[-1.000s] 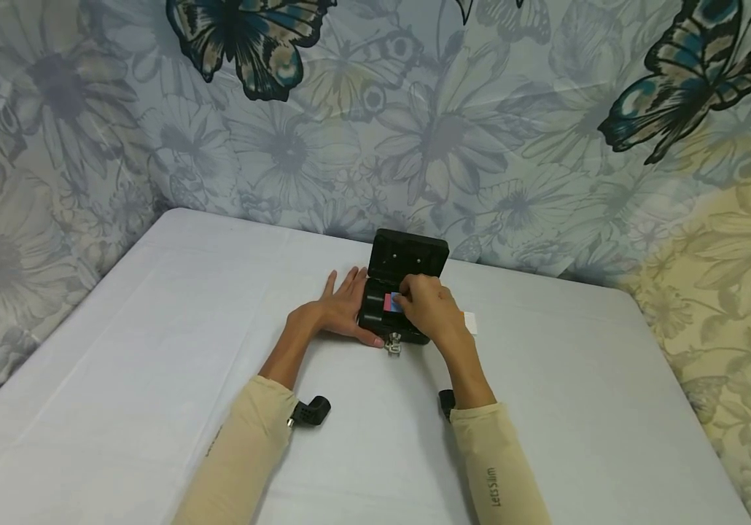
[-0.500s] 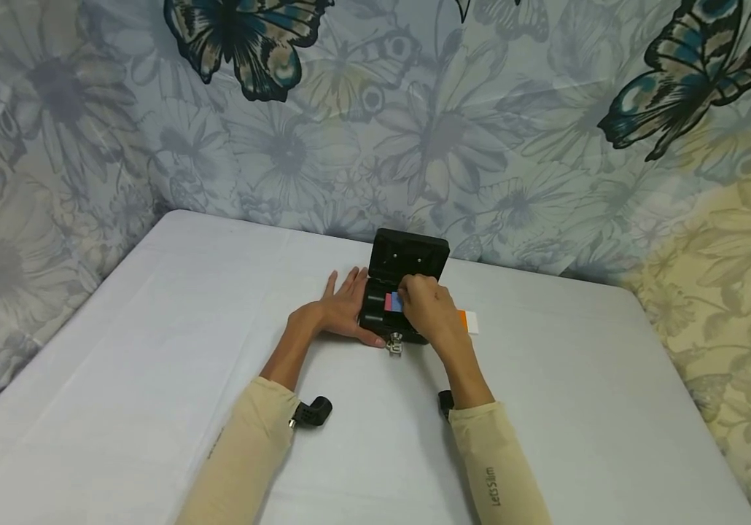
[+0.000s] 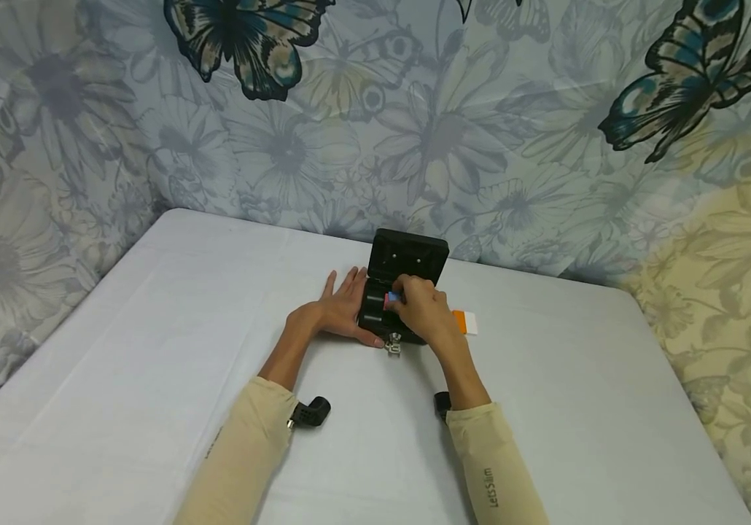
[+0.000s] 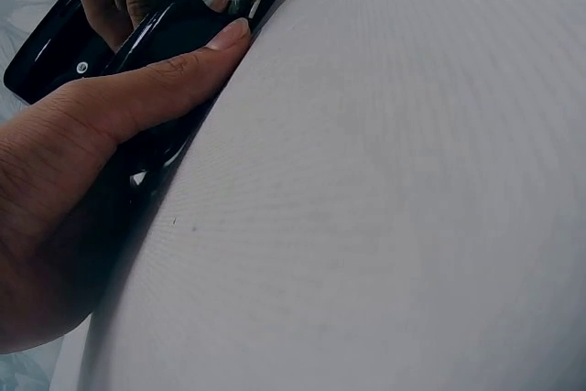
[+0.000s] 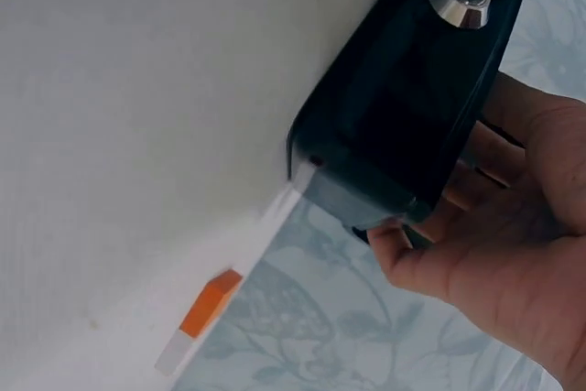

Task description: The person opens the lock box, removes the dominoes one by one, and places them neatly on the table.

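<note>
A small black cash box [image 3: 371, 319] stands on the table with its lid [image 3: 408, 255] raised. Keys [image 3: 394, 345] hang from the lock on its front. My left hand [image 3: 339, 310] lies against the box's left side, fingers stretched out and thumb along the front, near the lock in the left wrist view. Over the box's inside bends my right hand [image 3: 423, 306], thumb and forefinger at a small red-and-blue block [image 3: 391, 298] there. In the right wrist view the box wall [image 5: 394, 116] hides those fingertips.
An orange-and-white block, like an eraser [image 5: 212, 302], lies on the white-covered table [image 3: 546, 408] just right of the box. Behind the table hangs a flowered cloth [image 3: 323, 160] with butterflies.
My right hand has shifted slightly left over the red-and-blue block, covering more of it. More of the orange-and-white block shows beside the wrist. The left hand stays put.
</note>
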The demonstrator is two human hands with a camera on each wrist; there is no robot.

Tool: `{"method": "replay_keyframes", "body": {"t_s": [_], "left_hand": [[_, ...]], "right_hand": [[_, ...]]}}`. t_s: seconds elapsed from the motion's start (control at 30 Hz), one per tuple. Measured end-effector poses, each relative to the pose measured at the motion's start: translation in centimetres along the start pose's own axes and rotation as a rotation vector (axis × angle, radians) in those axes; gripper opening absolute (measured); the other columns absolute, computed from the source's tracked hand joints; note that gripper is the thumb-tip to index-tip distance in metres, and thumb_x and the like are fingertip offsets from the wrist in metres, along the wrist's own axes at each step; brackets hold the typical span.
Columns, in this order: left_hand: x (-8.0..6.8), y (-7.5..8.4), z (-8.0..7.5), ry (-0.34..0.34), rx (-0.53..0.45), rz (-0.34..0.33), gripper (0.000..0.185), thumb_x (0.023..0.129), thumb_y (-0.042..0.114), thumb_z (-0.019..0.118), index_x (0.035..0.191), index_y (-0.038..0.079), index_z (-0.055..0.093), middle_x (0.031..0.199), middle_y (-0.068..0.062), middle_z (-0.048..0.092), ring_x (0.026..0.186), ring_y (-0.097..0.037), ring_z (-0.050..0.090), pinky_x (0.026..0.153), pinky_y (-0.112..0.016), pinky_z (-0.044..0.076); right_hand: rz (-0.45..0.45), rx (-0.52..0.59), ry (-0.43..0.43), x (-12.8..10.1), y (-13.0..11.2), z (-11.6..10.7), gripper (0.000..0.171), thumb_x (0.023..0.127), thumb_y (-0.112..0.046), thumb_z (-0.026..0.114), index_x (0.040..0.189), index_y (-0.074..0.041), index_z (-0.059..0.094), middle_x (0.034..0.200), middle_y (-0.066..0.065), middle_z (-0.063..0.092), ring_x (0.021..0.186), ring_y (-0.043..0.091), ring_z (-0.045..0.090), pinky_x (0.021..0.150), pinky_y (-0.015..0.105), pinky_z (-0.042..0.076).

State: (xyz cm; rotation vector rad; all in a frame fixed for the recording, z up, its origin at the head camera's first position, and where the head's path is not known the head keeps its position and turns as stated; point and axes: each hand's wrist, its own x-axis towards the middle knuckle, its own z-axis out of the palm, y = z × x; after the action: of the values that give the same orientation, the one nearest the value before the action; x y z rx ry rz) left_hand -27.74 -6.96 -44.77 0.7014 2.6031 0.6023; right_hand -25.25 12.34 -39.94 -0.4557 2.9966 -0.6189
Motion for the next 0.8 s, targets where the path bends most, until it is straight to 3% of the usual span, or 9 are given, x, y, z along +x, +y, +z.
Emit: {"method": "replay_keyframes", "body": {"t_s": [0.13,0.43,0.8], "left_hand": [[-0.17,0.07,-0.15,0.008,-0.017,-0.003,0.138,0.081,0.061,0.079,0.166,0.003,-0.014,0.177,-0.016,-0.013,0.165,-0.031,-0.017,0.130,-0.059,-0.017],[-0.29,0.09,-0.21,0.009,-0.022,0.000,0.138,0.080,0.061,0.080,0.167,0.005,-0.012,0.177,-0.016,-0.012,0.165,-0.031,-0.017,0.130,-0.060,-0.017],[-0.04,0.01,-0.06,0.006,-0.008,0.000,0.136,0.081,0.063,0.079,0.168,0.007,-0.011,0.177,-0.014,-0.012,0.165,-0.030,-0.017,0.130,-0.059,-0.017]], "right_hand": [[0.015,0.041,-0.002,0.09,-0.35,0.05,0.035,0.098,-0.017,0.075,0.125,0.003,0.067,0.116,0.020,0.075,0.100,0.031,0.071,0.100,0.057,0.057],[0.033,0.165,0.046,0.06,-0.35,0.06,0.035,0.093,0.002,0.071,0.128,0.001,0.068,0.091,0.018,0.073,0.077,0.026,0.065,0.077,0.039,0.060],[0.026,0.204,0.054,-0.01,-0.20,-0.47,0.030,0.095,0.001,0.069,0.125,0.000,0.069,0.095,0.020,0.075,0.083,0.029,0.069,0.080,0.042,0.061]]}}
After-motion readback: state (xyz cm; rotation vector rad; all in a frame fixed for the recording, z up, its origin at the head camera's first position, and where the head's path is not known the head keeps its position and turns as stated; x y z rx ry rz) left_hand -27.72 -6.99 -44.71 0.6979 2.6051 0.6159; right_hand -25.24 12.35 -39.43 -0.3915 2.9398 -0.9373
